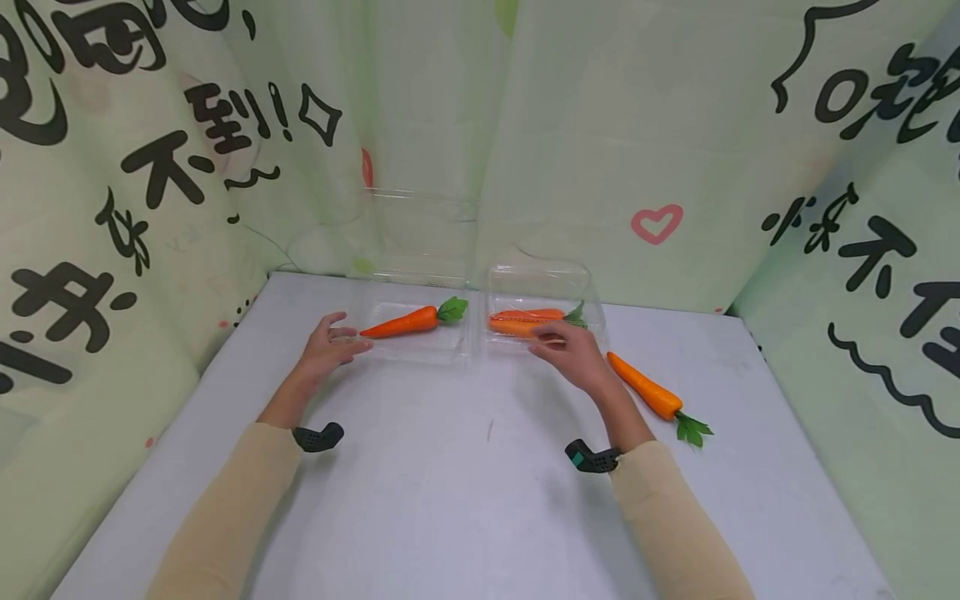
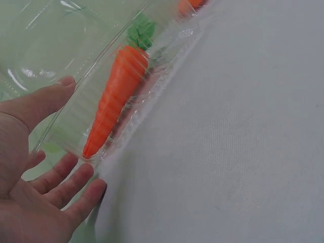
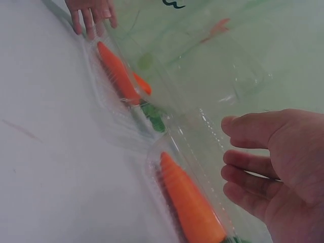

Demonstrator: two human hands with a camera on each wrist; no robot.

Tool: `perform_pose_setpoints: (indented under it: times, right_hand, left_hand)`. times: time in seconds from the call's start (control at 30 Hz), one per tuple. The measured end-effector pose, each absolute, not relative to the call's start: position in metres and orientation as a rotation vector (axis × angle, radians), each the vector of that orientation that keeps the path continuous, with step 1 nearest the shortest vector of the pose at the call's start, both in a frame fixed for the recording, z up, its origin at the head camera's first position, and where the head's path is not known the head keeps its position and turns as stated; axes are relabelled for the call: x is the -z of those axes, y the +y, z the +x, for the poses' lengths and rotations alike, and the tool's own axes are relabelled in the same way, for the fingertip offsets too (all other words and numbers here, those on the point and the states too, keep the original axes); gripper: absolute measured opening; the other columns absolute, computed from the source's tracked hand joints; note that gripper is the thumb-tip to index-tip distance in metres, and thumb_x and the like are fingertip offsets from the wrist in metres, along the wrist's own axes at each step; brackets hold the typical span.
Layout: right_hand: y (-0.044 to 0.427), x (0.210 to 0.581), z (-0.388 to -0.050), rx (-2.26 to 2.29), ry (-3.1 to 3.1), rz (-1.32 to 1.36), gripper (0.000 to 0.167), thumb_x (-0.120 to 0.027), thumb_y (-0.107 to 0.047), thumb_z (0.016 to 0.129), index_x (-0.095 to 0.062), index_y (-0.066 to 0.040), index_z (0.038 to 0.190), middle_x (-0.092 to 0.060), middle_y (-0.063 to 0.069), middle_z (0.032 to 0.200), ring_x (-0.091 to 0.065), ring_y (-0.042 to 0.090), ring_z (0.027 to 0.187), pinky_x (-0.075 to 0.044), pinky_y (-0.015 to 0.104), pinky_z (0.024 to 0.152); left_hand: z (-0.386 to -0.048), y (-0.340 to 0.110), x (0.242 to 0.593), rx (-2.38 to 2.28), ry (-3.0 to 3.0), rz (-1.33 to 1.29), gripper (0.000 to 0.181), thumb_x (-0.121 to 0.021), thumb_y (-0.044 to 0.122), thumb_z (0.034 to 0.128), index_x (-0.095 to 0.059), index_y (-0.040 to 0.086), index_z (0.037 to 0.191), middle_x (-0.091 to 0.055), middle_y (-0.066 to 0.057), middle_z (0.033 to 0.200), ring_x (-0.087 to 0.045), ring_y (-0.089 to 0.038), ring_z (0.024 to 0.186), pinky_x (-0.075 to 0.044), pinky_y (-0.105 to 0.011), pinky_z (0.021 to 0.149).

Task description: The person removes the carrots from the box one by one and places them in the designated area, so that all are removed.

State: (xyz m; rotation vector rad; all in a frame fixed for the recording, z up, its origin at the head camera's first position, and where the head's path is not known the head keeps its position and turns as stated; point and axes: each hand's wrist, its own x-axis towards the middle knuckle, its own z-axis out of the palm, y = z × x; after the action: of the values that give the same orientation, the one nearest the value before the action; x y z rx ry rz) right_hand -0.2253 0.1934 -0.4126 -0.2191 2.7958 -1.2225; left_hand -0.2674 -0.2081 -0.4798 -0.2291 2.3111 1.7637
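My left hand [image 1: 327, 343] is at the left end of a clear plastic box [image 1: 442, 348], thumb and fingers spread about its corner. Inside the box lies an orange carrot [image 1: 405, 323] with green leaves, its tip toward that hand; the clear lid [image 1: 422, 229] stands raised behind. In the head view my right hand [image 1: 573, 357] is over the front of a second clear box [image 1: 540, 277], partly hiding it. A carrot [image 3: 190, 202] lies in that box; a similar orange shape behind it may be a reflection. In the right wrist view these fingers [image 3: 248, 169] are bent loosely, gripping nothing.
Another carrot [image 1: 647, 387] lies loose on the white table [image 1: 450, 500], right of the second box and beside my right forearm. A pale green curtain [image 1: 570, 150] with black writing hangs close behind the boxes and along both sides.
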Motion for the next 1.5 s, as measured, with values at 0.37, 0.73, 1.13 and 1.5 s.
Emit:
perform_pose_setpoints:
  times: [0.37,0.73,1.13,1.5]
  right_hand:
    - [0.178,0.411,-0.235,1.234,2.792,-0.292,0.037,-0.066,-0.022,0.092,-0.063,-0.005,0.124,-0.063,0.015,0.126,-0.059,0.03,0.114,-0.051,0.044,0.1]
    - [0.162,0.409,-0.243,1.222,2.75,-0.347,0.038,-0.067,-0.021,0.091,-0.062,-0.005,0.126,-0.062,0.015,0.128,-0.06,0.03,0.115,-0.053,0.044,0.097]
    - [0.149,0.409,-0.253,1.247,2.72,-0.44,0.037,-0.067,-0.019,0.091,-0.063,-0.003,0.124,-0.063,0.016,0.126,-0.061,0.028,0.114,-0.052,0.042,0.099]
    - [0.138,0.405,-0.258,1.237,2.699,-0.446,0.036,-0.066,-0.02,0.092,-0.062,-0.008,0.125,-0.063,0.013,0.127,-0.061,0.026,0.114,-0.051,0.04,0.101]
  left_hand:
    - [-0.269,-0.209,0.484,-1.726,2.349,-0.238,0.095,-0.074,0.031,0.0853,-0.011,0.017,0.155,-0.039,-0.018,0.149,-0.045,-0.034,0.132,-0.041,-0.046,0.111]
    - [-0.269,-0.21,0.486,-1.724,2.349,-0.243,0.095,-0.074,0.031,0.0849,-0.011,0.017,0.155,-0.039,-0.018,0.149,-0.045,-0.034,0.132,-0.042,-0.046,0.111]
    - [-0.268,-0.209,0.483,-1.731,2.334,-0.251,0.094,-0.074,0.029,0.0854,-0.012,0.016,0.155,-0.039,-0.018,0.15,-0.044,-0.035,0.133,-0.041,-0.047,0.111]
    - [-0.268,-0.207,0.482,-1.731,2.327,-0.265,0.094,-0.073,0.029,0.0857,-0.011,0.016,0.155,-0.037,-0.018,0.151,-0.043,-0.035,0.134,-0.04,-0.047,0.111]
